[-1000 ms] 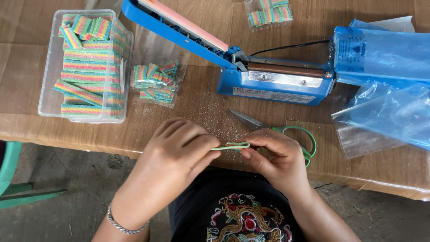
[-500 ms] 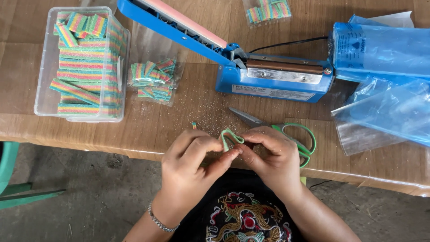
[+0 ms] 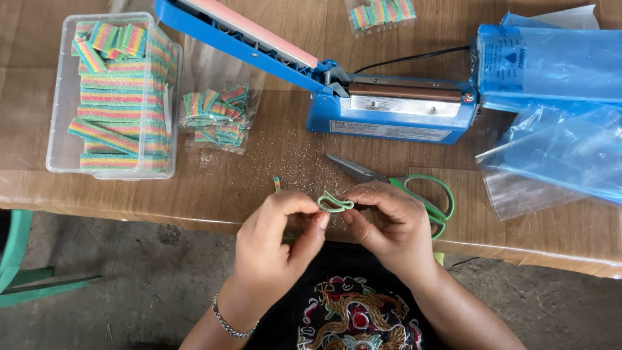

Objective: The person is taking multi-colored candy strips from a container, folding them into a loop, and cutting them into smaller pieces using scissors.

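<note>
My left hand (image 3: 278, 236) and my right hand (image 3: 389, 227) meet at the near edge of a wooden table (image 3: 214, 188). Between their fingertips they pinch a thin green sugared candy strip (image 3: 334, 203), folded into small loops. Both hands grip it, thumbs and forefingers closed on its ends. A short loose piece of rainbow candy (image 3: 277, 183) lies on the table just left of the hands. Green-handled scissors (image 3: 414, 188) lie right behind my right hand, blades pointing left.
A clear plastic box (image 3: 61, 97) of rainbow candy strips stands at the far left. A small filled bag (image 3: 217, 116) lies beside it, another (image 3: 381, 13) at the back. A blue heat sealer (image 3: 389, 110) has its arm raised. Blue-tinted plastic bags (image 3: 557, 129) are piled right. Sugar grains dust the table.
The strip was stretched straight between my hands; now it is folded into loops. My left hand has drawn closer to the right, and both sit slightly higher.
</note>
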